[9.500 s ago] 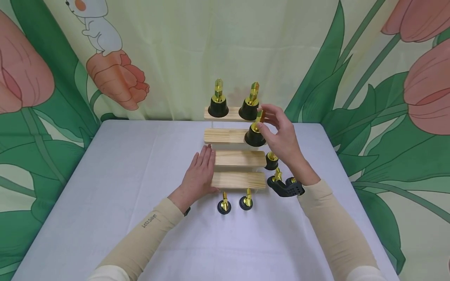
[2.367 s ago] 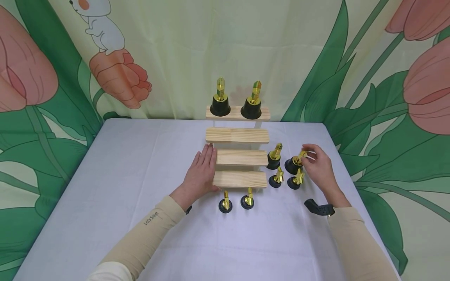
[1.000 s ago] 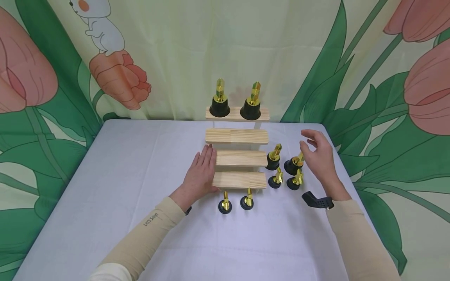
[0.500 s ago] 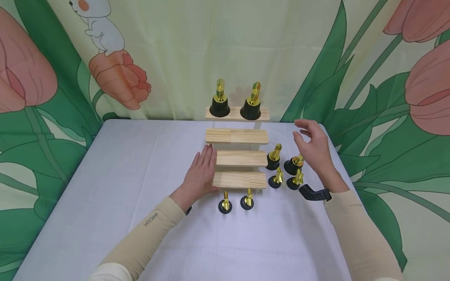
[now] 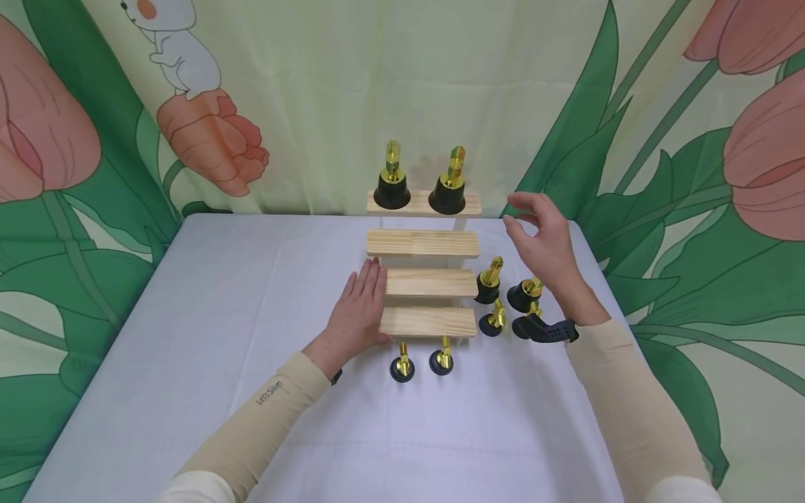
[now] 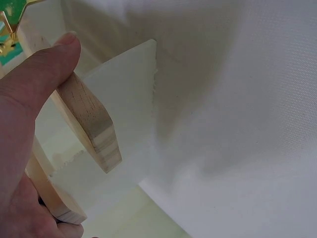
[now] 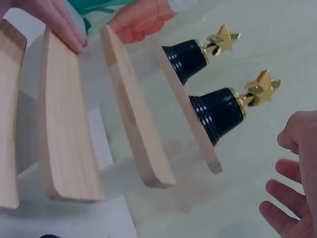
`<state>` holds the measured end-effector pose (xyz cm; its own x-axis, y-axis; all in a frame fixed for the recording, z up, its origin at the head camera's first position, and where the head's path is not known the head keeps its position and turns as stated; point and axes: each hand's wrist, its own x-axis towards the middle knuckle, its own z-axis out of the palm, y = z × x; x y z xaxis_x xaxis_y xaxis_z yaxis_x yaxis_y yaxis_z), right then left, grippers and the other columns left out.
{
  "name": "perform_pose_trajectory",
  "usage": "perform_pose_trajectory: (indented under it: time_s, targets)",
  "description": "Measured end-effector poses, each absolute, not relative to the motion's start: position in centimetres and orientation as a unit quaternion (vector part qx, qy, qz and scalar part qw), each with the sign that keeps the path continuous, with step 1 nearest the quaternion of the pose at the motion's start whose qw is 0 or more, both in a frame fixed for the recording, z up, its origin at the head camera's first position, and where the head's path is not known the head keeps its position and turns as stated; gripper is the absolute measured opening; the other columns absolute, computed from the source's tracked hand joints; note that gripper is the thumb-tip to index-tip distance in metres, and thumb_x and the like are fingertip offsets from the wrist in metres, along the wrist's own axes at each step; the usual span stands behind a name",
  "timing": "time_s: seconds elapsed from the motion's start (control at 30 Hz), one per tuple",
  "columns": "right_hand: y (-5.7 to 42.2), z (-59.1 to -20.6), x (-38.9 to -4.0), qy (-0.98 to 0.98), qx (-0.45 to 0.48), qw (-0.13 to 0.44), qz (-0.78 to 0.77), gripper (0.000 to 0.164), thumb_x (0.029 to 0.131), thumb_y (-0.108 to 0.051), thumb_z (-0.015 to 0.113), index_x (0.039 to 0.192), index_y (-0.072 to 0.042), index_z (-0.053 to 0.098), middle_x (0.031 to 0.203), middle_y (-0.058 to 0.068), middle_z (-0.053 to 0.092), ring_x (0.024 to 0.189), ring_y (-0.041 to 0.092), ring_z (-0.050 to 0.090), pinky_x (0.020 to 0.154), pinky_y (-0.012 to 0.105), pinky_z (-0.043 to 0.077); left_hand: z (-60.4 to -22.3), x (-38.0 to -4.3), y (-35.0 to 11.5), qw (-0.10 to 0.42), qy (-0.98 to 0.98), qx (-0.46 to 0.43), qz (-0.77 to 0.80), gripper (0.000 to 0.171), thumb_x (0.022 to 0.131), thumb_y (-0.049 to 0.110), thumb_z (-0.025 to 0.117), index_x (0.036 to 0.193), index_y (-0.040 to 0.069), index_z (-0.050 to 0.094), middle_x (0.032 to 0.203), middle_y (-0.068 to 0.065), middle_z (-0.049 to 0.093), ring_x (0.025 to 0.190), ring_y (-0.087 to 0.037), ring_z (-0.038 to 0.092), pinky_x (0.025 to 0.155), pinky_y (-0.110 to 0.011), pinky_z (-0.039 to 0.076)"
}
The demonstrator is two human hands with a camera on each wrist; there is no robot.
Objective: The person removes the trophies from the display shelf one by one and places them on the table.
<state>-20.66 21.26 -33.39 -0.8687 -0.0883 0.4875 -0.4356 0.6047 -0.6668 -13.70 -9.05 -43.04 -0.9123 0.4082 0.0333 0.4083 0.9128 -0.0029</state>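
Note:
A stepped wooden display stand (image 5: 430, 283) stands mid-table, with clear side panels. My left hand (image 5: 357, 307) rests against its left side with straight fingers; in the left wrist view its thumb (image 6: 64, 54) lies on one plank's end. My right hand (image 5: 546, 244) hovers right of the second plank, holding nothing, thumb and fingers apart and slightly bent. Two star trophies (image 5: 391, 187) (image 5: 448, 195), gold on black bases, stand on the top plank. Several more, such as the larger trophy (image 5: 488, 285) and the trophy near my right wrist (image 5: 523, 296), stand right of the stand.
Two small trophies (image 5: 402, 367) (image 5: 441, 360) stand before the lowest plank. A black wrist strap (image 5: 548, 330) on my right wrist partly covers one small trophy. The table (image 5: 189, 335) wears a white cloth, and a printed curtain (image 5: 314, 105) hangs behind it.
Earlier, my right hand held a trophy at the second plank's right end, then touched it on the table at right. It has since released it and moved up and left. The left hand stayed.

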Motion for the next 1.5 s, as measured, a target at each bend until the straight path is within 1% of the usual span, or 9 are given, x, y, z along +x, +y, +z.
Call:
perform_pose_trajectory:
  time_s: [0.13,0.23,0.37,0.53,0.77,1.0,1.2,1.37,1.5]
  targets:
    - [20.5,-32.9,-21.1,-0.867,0.163,0.206,0.423,0.036,0.098,-0.013,0.060,0.131,-0.002,0.058,0.127,0.015,0.060,0.121,0.028,0.056,0.106,0.047,0.047,-43.1,-13.7,-9.1,0.023,-0.978,-0.210,-0.001,0.140,0.061,0.061,0.088,0.154,-0.010,0.011,0.163,-0.028,0.010,0.154,-0.039,0.011,0.124,-0.050,0.020]
    - [20.1,-32.6,-21.3,-0.863,0.169,0.205,0.429,0.035,0.098,-0.014,0.059,0.131,-0.003,0.058,0.126,0.016,0.060,0.121,0.029,0.057,0.105,0.049,0.048,-43.2,-13.7,-9.1,0.019,-0.978,-0.208,0.000,0.140,0.061,0.061,0.088,0.155,-0.009,0.011,0.164,-0.028,0.009,0.154,-0.039,0.010,0.124,-0.050,0.019]
    - [19.8,-32.4,-21.7,-0.860,0.178,0.204,0.432,0.035,0.098,-0.015,0.060,0.131,-0.003,0.058,0.126,0.016,0.060,0.120,0.028,0.057,0.105,0.048,0.048,-43.0,-13.7,-9.1,0.015,-0.978,-0.207,-0.012,0.140,0.061,0.057,0.089,0.155,-0.009,0.010,0.164,-0.028,0.008,0.154,-0.038,0.009,0.124,-0.050,0.018]
    - [19.3,-32.0,-22.1,-0.863,0.183,0.199,0.427,0.036,0.098,-0.017,0.061,0.131,-0.003,0.058,0.127,0.016,0.060,0.121,0.028,0.057,0.106,0.047,0.048,-42.9,-13.7,-9.1,0.021,-0.978,-0.208,-0.018,0.138,0.060,0.055,0.091,0.154,-0.010,0.013,0.163,-0.029,0.010,0.154,-0.039,0.011,0.124,-0.050,0.020]
    - [18.4,-31.2,-22.6,-0.860,0.184,0.193,0.435,0.037,0.098,-0.019,0.061,0.132,-0.004,0.058,0.128,0.016,0.060,0.122,0.027,0.056,0.106,0.046,0.047,-42.9,-13.7,-9.0,0.009,-0.978,-0.206,-0.013,0.139,0.062,0.055,0.089,0.155,-0.009,0.009,0.164,-0.028,0.006,0.154,-0.038,0.008,0.124,-0.050,0.017]
    - [17.9,-30.7,-23.1,-0.865,0.187,0.192,0.425,0.039,0.097,-0.021,0.064,0.132,-0.004,0.058,0.129,0.014,0.059,0.122,0.025,0.057,0.107,0.044,0.048,-43.0,-13.6,-9.1,0.008,-0.979,-0.205,-0.014,0.138,0.063,0.056,0.089,0.155,-0.009,0.009,0.164,-0.028,0.007,0.154,-0.038,0.008,0.125,-0.049,0.017]
    - [17.5,-30.1,-23.7,-0.863,0.180,0.170,0.440,0.042,0.098,-0.022,0.063,0.134,-0.004,0.055,0.135,0.013,0.057,0.126,0.025,0.056,0.108,0.044,0.046,-42.8,-13.6,-9.1,0.006,-0.979,-0.205,-0.014,0.138,0.063,0.056,0.089,0.155,-0.009,0.009,0.164,-0.027,0.006,0.154,-0.038,0.007,0.125,-0.049,0.017]
    - [16.9,-29.7,-24.3,-0.848,0.163,0.150,0.481,0.043,0.098,-0.024,0.062,0.137,-0.008,0.053,0.139,0.009,0.056,0.128,0.022,0.056,0.111,0.038,0.045,-42.9,-13.5,-9.1,0.019,-0.977,-0.212,-0.015,0.138,0.061,0.056,0.090,0.154,-0.010,0.011,0.163,-0.029,0.009,0.154,-0.039,0.010,0.124,-0.050,0.019]
    - [16.3,-29.3,-24.6,-0.836,0.160,0.141,0.506,0.043,0.098,-0.022,0.063,0.138,-0.009,0.053,0.140,0.006,0.055,0.129,0.022,0.055,0.112,0.037,0.044,-42.9,-13.5,-9.2,0.025,-0.976,-0.215,-0.012,0.138,0.061,0.056,0.090,0.154,-0.011,0.012,0.163,-0.029,0.010,0.154,-0.039,0.011,0.124,-0.050,0.020]
